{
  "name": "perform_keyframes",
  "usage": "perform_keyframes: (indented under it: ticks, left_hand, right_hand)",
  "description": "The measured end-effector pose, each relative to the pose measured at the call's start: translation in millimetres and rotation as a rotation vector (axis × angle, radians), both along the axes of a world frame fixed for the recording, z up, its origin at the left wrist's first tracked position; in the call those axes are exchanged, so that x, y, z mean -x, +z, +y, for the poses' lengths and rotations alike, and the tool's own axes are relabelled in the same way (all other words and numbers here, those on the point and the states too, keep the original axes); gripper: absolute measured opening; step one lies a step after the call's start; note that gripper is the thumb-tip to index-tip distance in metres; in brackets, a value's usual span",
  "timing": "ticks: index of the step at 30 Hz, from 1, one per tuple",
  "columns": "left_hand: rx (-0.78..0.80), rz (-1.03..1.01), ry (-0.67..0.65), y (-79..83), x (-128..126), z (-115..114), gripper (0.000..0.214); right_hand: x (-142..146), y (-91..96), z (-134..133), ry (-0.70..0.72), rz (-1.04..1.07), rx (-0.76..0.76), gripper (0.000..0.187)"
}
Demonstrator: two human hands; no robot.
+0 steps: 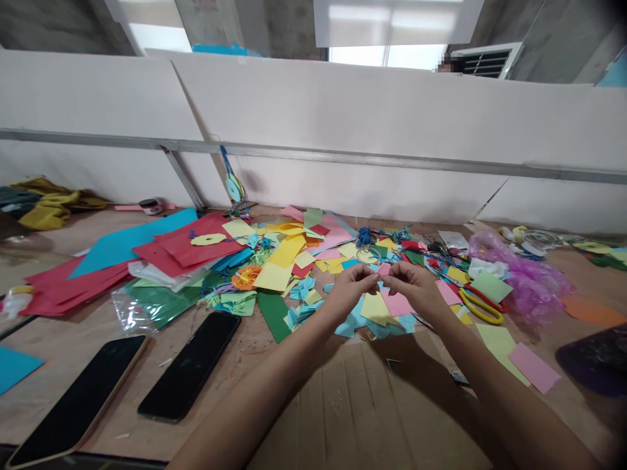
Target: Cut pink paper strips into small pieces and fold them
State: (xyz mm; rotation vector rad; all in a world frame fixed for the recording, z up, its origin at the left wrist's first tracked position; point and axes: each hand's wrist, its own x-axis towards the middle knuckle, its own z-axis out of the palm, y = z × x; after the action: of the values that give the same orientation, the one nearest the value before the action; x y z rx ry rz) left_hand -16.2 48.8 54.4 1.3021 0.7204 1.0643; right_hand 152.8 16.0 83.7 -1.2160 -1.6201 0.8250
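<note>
The left hand and right hand pinch a small pink paper between them above paper scraps, seemingly folding it, which next calls for light, even fingertip pressure.

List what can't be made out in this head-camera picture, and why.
Pink paper piece: head view; full outline covered by the left hand and right hand pinching it.
Dark object at right: head view; cut off by the right edge.
Blue sheet at left: head view; cut off by the left edge.
Jar label: head view; too small to read.
</note>
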Motion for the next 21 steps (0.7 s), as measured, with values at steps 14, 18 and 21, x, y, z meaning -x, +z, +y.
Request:
perform_keyframes:
  ticks: [14,18,21]
  left_hand:
    - [-0.029,-0.107,-0.019,-1.4,3.2,6.0,0.041]
    - [-0.117,-0.018,-0.055,3.1,5.7,3.9,0.037]
    - [-0.23,0.085,-0.03,8.0,9.8,3.4,0.034]
  right_hand:
    - [-3.4,3.5,-3.7,-0.031,-0.225,-0.125,0.021]
    - [-6.1,4.8,-4.4,-0.056,-0.277,-0.149,0.026]
    - [-5.2,5.3,-5.3,-0.069,-0.281,-0.15,0.029]
